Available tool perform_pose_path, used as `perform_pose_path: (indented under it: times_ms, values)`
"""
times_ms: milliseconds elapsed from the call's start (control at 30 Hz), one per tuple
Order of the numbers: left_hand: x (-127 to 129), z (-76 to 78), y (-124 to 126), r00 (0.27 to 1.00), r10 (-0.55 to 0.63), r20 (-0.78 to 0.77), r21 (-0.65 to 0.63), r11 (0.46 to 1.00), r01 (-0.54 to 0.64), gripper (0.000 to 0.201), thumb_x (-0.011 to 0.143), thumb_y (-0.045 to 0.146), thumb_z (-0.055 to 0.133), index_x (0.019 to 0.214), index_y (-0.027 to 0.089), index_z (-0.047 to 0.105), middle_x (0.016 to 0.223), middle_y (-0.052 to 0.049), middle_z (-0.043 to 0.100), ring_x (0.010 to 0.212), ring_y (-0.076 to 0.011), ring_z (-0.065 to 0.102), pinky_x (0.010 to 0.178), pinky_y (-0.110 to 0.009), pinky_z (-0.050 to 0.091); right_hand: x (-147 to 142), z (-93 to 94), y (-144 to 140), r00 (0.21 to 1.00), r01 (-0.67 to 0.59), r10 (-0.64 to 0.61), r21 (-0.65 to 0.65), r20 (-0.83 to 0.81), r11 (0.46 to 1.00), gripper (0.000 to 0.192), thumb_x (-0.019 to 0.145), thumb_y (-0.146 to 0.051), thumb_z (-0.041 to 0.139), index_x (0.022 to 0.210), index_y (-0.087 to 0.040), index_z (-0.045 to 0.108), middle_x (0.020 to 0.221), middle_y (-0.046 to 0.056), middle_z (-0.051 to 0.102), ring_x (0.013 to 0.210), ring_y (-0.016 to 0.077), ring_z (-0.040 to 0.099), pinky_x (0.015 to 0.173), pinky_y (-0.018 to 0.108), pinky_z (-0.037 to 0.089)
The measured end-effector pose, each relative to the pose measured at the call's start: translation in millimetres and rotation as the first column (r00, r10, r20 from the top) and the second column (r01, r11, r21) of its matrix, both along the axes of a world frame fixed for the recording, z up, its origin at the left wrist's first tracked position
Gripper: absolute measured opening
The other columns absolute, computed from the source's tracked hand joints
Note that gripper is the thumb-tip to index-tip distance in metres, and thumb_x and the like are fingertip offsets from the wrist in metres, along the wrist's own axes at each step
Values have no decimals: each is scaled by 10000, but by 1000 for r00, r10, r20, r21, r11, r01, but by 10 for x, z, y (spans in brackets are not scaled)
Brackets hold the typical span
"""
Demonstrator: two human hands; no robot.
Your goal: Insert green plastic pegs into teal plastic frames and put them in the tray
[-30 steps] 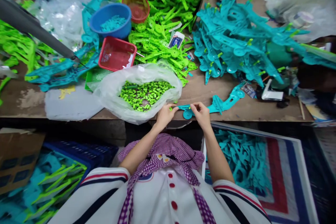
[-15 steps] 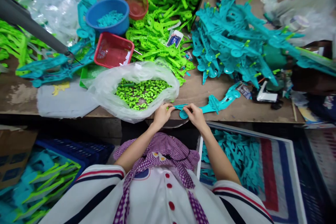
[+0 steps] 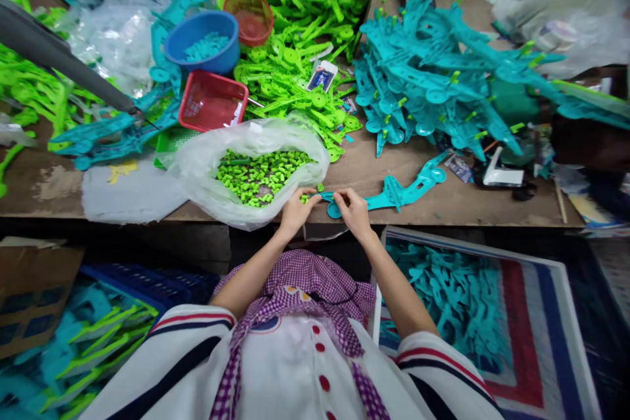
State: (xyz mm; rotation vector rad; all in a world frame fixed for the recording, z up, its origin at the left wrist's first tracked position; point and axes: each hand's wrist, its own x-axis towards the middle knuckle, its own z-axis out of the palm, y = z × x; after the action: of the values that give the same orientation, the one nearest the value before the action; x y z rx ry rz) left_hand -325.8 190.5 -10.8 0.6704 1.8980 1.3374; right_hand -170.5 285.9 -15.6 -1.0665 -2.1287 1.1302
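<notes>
A long teal plastic part [image 3: 394, 195] lies at the table's front edge, its narrow end between my two hands. My right hand [image 3: 354, 211] is closed on that end, close to a round disc on the part. My left hand [image 3: 295, 213] is pinched at the tip of the part, with a small green plastic piece [image 3: 304, 198] showing between thumb and fingers. One more green piece [image 3: 320, 188] sits just beyond my left fingertips. A clear plastic bag [image 3: 197, 170], rolled open, holds many such green pieces [image 3: 266, 174] beside my left hand.
Teal parts with green pieces in them are heaped [image 3: 423, 72] at back right. Bright green parts [image 3: 295, 72] pile up behind the bag. A red basket [image 3: 211, 102] and blue bowl [image 3: 201, 46] stand left. A grey bar [image 3: 63, 52] slants in. Below right is a crate [image 3: 556, 315] of teal parts.
Both hands and the teal part have shifted slightly left in the view. A green piece now shows beyond my left fingertips. The view has turned a little.
</notes>
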Motion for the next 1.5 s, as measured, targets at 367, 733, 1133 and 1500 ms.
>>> perform_pose_path:
  times_ms: [367,733,1133,1500]
  values:
    - [-60,435,-66,426,118,897,-14,971,-239,209,879,304,626,772,133,570,556,72,461,335,17,280,290,-103,148,-535,490,-610,974,-220,225,98,-40,971,332,926,-376,558,1219,-231,614,1077,95,645,939,219,630,840,340,495]
    - [-450,957,-16,523,157,838,-52,976,-211,172,873,286,624,784,149,569,547,73,490,316,5,324,276,-100,183,-975,1271,-465,972,-232,225,111,73,966,216,941,-231,518,1115,-163,627,1007,73,680,927,216,641,831,325,489]
    - [341,742,240,914,-375,156,237,912,334,211,846,378,660,871,190,753,756,-18,631,615,-86,561,557,-189,434,500,541,302,859,277,-401,-369,-319,887,311,786,-473,694,940,-213,616,823,16,687,687,155,660,605,282,546]
    - [931,82,1091,547,-662,-513,-195,710,676,173,890,318,615,813,215,731,993,-82,594,907,-204,620,790,-275,445,1591,551,795,747,484,-556,-276,-364,830,286,794,-393,680,1026,-230,636,825,8,688,740,163,675,719,331,560]
